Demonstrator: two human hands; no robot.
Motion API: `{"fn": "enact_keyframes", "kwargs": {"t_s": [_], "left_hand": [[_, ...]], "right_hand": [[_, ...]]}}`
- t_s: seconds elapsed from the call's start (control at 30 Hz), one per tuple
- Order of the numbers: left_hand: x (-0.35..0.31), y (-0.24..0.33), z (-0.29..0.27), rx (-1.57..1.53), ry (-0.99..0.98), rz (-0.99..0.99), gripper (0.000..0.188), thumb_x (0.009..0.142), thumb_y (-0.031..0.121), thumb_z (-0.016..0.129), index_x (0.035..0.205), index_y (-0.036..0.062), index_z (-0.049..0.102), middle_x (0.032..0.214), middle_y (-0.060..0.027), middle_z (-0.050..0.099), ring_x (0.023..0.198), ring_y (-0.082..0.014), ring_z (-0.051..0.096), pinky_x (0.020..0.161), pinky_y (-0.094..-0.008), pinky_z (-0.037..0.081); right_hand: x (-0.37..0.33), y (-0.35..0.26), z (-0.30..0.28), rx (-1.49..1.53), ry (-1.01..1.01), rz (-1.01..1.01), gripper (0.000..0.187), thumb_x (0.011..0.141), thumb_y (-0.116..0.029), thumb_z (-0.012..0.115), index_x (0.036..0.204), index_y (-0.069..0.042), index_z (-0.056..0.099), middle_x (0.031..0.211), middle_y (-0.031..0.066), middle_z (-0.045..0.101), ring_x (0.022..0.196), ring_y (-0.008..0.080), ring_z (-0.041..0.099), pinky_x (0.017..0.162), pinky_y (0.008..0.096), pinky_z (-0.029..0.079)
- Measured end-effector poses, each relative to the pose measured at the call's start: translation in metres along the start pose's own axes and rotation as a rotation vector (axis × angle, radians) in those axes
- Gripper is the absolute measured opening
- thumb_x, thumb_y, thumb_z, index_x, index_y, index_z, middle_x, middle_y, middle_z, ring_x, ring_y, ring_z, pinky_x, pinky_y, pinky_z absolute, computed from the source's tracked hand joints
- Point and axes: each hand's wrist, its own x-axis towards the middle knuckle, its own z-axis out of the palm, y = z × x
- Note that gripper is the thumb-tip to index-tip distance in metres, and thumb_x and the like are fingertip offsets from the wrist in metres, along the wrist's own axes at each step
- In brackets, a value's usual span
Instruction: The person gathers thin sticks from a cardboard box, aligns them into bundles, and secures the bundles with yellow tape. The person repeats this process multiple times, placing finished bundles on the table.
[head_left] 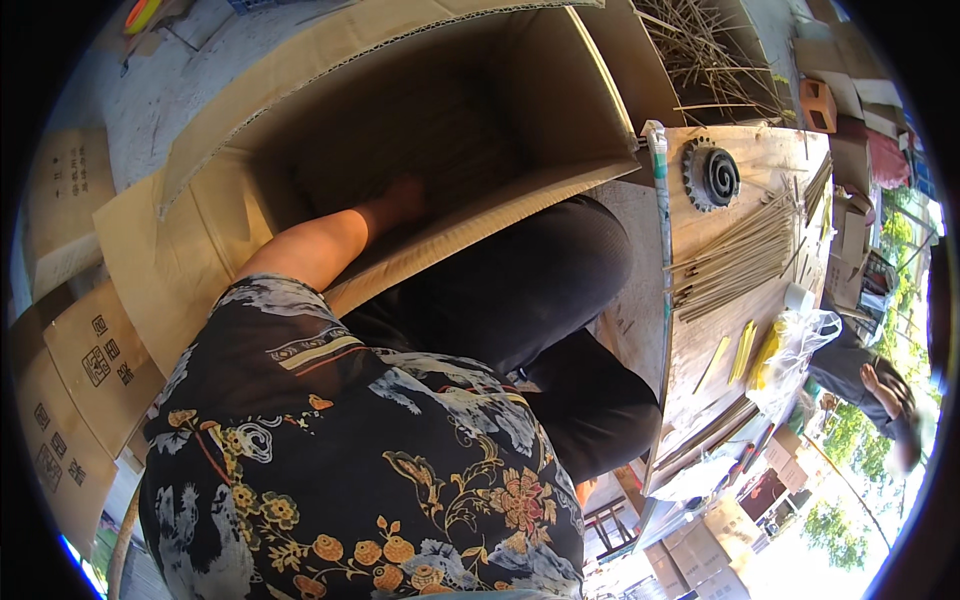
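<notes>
The left hand (405, 197) reaches deep into the big open cardboard box (200, 230), among dark thin sticks (440, 130) lying along its bottom; its fingers are too shadowed to tell. Farther off, loose sticks (735, 260) cross the wooden table's (700, 340) far edge.

Cardboard, wood and cloth, mostly matt

The big open box (330, 130) is brown corrugated cardboard, matt and a little fibrous, its cut edge showing the fluting. The work table (700, 330) is pale bare wood, dry and rough, strewn with thin matt sticks (735, 262). The floral shirt (360, 470) is soft printed cloth. A clear plastic bag (800, 345) looks glossy and crinkled.
</notes>
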Motion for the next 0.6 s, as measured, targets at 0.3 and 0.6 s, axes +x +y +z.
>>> {"fn": "enact_keyframes", "kwargs": {"t_s": [0.3,0.6], "left_hand": [[-0.001,0.005,0.004,-0.073,0.002,-0.026,0.042,0.069,0.031,0.060,0.101,0.0022,0.059,0.099,-0.0208,0.060,0.092,-0.0336,0.058,0.082,-0.0418,0.047],[0.011,-0.009,0.009,-0.114,0.031,0.145,0.032,0.070,0.027,0.058,0.091,0.0036,0.063,0.091,-0.0192,0.062,0.085,-0.0343,0.060,0.077,-0.0413,0.048]], "right_hand": [[0.000,0.001,-0.001,0.000,-0.005,-0.021,0.014,0.081,-0.015,0.054,0.084,-0.001,0.056,0.066,0.0048,0.059,0.049,0.0134,0.054,0.039,0.0231,0.039],[0.000,0.004,-0.002,0.017,-0.003,-0.043,0.014,0.081,-0.015,0.054,0.084,-0.001,0.056,0.066,0.0049,0.059,0.049,0.0135,0.055,0.040,0.0232,0.039]]}}
